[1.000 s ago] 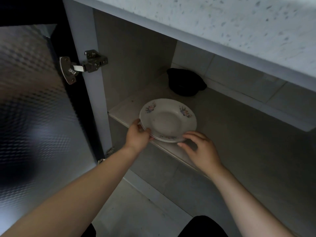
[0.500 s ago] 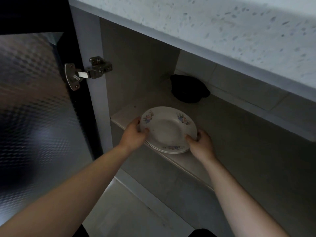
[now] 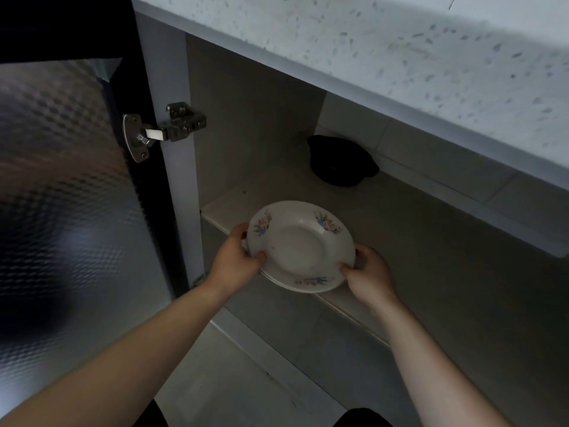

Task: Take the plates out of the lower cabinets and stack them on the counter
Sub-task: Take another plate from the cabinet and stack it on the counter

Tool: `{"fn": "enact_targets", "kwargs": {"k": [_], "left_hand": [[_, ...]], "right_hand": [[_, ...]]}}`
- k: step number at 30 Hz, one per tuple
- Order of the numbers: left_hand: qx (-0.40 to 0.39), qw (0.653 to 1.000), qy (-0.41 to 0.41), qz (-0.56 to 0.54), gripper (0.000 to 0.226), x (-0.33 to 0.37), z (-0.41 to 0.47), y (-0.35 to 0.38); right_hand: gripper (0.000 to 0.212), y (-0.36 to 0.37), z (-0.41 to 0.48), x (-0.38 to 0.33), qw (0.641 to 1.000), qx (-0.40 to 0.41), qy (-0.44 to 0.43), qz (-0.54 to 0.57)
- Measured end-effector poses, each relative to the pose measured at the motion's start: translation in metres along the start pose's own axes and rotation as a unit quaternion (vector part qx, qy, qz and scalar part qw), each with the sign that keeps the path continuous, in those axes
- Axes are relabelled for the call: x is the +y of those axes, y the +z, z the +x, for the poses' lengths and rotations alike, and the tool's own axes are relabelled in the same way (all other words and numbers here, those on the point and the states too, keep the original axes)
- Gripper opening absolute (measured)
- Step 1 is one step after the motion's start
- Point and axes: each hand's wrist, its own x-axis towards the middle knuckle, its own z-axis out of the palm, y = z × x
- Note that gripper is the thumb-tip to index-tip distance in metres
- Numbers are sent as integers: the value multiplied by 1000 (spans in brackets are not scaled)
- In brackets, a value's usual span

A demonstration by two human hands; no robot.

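A small stack of white plates (image 3: 300, 246) with flower prints on the rim is at the front edge of the cabinet shelf (image 3: 409, 241), tilted toward me. My left hand (image 3: 235, 261) grips the stack's left rim, thumb on top. On the right rim my right hand (image 3: 368, 275) holds it, thumb over the edge. The lower plates show only as thin edges under the top one. The speckled white counter (image 3: 385, 47) overhangs the open cabinet.
A black pot (image 3: 340, 160) sits at the back of the shelf. The open cabinet door (image 3: 70, 186) with patterned glass stands at my left, its metal hinge (image 3: 163, 131) on the frame. Tiled floor lies below the shelf.
My right hand has closed onto the stack's right rim. Both hands have drawn the plates slightly toward the shelf's front edge and tilted them.
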Motion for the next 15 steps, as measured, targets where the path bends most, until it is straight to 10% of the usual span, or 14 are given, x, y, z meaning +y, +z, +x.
{"fn": "enact_targets", "kwargs": {"k": [15], "left_hand": [[-63,993,-59,-75,71,6,6,-8]], "right_hand": [[46,7,-7,6,991,-30,36,127]]}}
